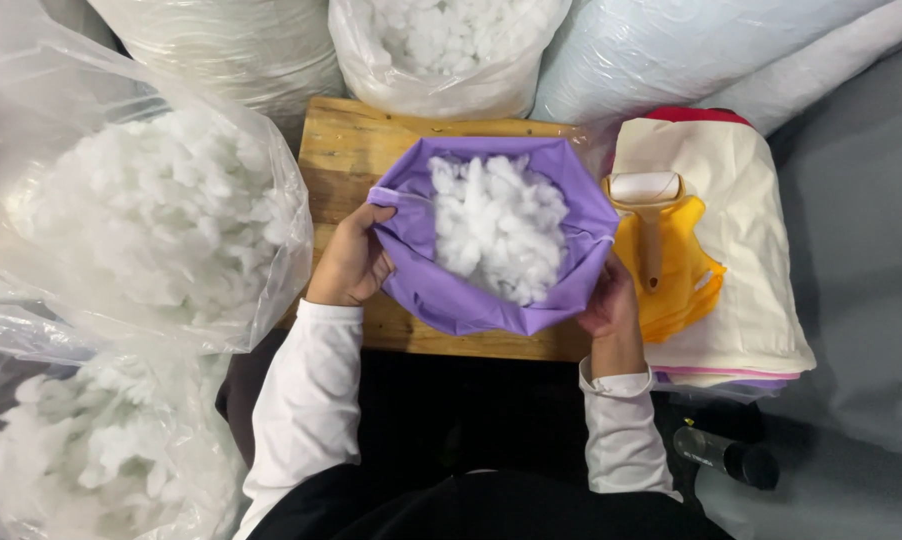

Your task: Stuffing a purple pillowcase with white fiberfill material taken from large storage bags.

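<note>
The purple fabric cover sits mid-worktop, its mouth open upward and full of white stuffing. The left hand clamps the left rim, the right hand clamps the near-right rim, so the opening lies between both hands, equally close to each.

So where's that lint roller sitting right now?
The lint roller lies in the head view to the person's right, on yellow fabric pieces atop a stack of folded cloth, just beside the purple cover and above the right hand.
</note>
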